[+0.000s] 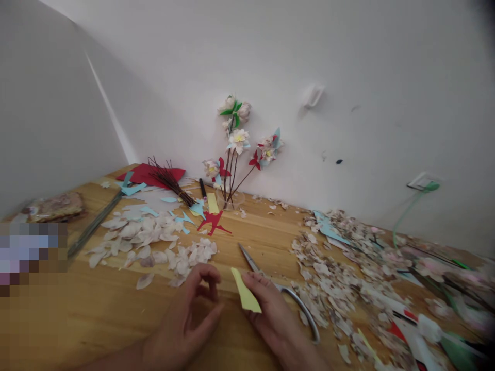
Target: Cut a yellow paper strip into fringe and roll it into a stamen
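Observation:
Between the thumb and fingers of my right hand (273, 314) is a small strip of yellow paper (245, 292), held upright at a slant. My left hand (193, 314) is just to its left, thumb and fingers curved apart with nothing between them. A pair of scissors (299, 304) lies on the table partly beneath my right hand; its blades point away from me and one handle loop shows on the right. Pale dried petals (195, 255) lie loose just beyond my left hand.
Handmade flowers on twigs (234, 159) stand in a clear holder by the wall. A bundle of twigs (174, 183) rests on red paper (139, 174). Petal heaps (320, 273) and a glue gun (417, 330) cover the right side. A green cord (398, 221) hangs from the wall socket.

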A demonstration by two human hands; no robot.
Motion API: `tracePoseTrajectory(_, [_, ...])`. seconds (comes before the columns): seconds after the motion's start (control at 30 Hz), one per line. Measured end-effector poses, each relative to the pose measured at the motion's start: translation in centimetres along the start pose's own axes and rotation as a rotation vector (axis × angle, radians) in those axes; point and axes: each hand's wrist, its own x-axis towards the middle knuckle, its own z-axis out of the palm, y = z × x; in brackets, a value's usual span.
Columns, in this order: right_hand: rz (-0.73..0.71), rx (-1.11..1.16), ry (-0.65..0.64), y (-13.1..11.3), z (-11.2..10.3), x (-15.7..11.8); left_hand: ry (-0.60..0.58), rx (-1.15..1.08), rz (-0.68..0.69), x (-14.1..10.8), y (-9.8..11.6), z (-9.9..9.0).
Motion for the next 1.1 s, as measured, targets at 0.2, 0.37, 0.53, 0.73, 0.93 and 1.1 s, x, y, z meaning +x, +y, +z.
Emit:
tracePoseTrajectory(0.2, [0.153, -0.117, -0.24, 0.4, 0.1, -0.7, -0.164, 0.18, 0.193, 0.1, 0.2, 0.1])
tracePoseTrajectory(0.37, [0.008, -0.461, -0.199, -0.3, -0.9, -0.2, -0.057, -0.149, -0.124, 0.7, 0.0, 0.4])
tracePoseTrajectory(0.53, [-0.283, -1.1, 0.074, -3.5, -4.4, -1.3, 0.025, -0.391, -0.441, 1.5, -0.2, 0.6])
tracePoseTrajectory(0.73, [-0.116, -1.66, 0.223, -4.6, -7.0, -3.5, 0.012, -0.464, -0.542, 1.6, -0.5, 0.7])
tracePoseTrajectory(0.93, [-0.053, -1.674, 0.414, -3.7, -5.5, -3.1, -0.017, -0.496, -0.562, 1.5, -0.3, 0.3])
tracePoseTrajectory(1.1, [-0.163, -1.551, 0.45, -4.7, -6.4, -2.1, -0.006, -0.553, -0.586, 1.5, -0.3, -0.1])
